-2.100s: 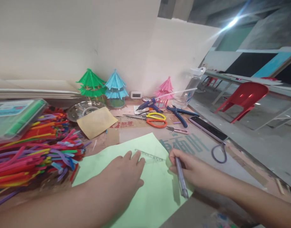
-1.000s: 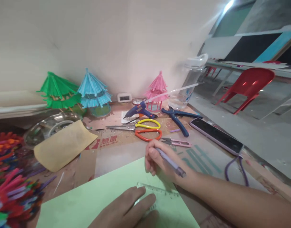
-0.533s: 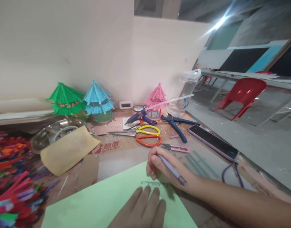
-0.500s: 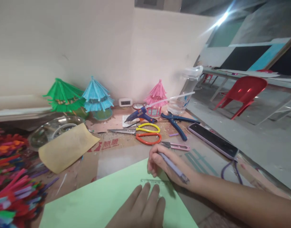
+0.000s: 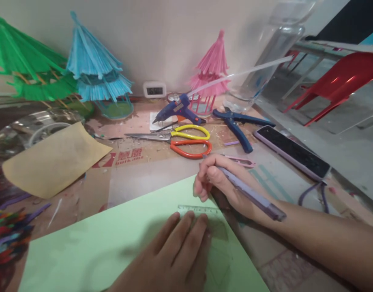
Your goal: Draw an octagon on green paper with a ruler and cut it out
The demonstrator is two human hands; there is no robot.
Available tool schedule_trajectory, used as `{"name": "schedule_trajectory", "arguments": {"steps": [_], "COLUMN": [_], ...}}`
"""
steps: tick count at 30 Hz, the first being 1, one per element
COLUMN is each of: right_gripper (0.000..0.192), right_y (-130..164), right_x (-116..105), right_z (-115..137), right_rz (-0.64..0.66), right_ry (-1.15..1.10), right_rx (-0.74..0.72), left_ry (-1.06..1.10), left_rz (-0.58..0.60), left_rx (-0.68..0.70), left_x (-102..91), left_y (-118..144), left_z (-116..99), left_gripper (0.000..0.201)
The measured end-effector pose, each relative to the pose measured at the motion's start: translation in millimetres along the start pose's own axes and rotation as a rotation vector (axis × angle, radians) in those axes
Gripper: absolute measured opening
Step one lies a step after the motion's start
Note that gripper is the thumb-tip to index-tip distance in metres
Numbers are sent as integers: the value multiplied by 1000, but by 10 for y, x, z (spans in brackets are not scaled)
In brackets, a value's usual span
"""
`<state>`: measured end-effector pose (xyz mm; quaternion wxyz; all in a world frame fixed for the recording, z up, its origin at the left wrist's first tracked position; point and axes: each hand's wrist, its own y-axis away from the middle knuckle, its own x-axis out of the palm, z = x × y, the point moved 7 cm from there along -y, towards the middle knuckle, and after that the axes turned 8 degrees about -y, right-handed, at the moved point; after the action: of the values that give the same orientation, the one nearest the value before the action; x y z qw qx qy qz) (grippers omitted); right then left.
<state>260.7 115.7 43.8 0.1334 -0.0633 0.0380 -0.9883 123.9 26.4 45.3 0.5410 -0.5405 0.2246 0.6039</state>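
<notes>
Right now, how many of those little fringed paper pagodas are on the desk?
3, all along the wall: green pagoda far left, cut off by the frame; blue pagoda beside it; pink pagoda behind the glue gun.

A plain cream wall [image 5: 162, 36] rises straight behind the cluttered worktop [image 5: 134, 178], which is covered in printed cardboard. To the right of the worktop lies a grey floor [image 5: 350, 150], where a red plastic chair [image 5: 341, 81] stands beside a pale long table [image 5: 332, 46].
</notes>
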Motion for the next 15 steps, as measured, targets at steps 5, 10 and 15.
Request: {"name": "schedule_trajectory", "arguments": {"steps": [5, 10, 15], "right_gripper": [46, 48, 48], "right_y": [-6, -1, 1], "right_x": [-12, -19, -22], "right_z": [-5, 7, 30], "right_rz": [-10, -12, -25], "right_ry": [19, 42, 45], "right_rx": [42, 66, 64], "left_ry": [-65, -3, 75], "left_rz": [-1, -11, 12], "left_rx": [68, 6, -36], "left_x": [-32, -16, 17], "left_y": [31, 3, -27], "left_z": [-19, 16, 38], "left_gripper": [38, 34, 32]}}
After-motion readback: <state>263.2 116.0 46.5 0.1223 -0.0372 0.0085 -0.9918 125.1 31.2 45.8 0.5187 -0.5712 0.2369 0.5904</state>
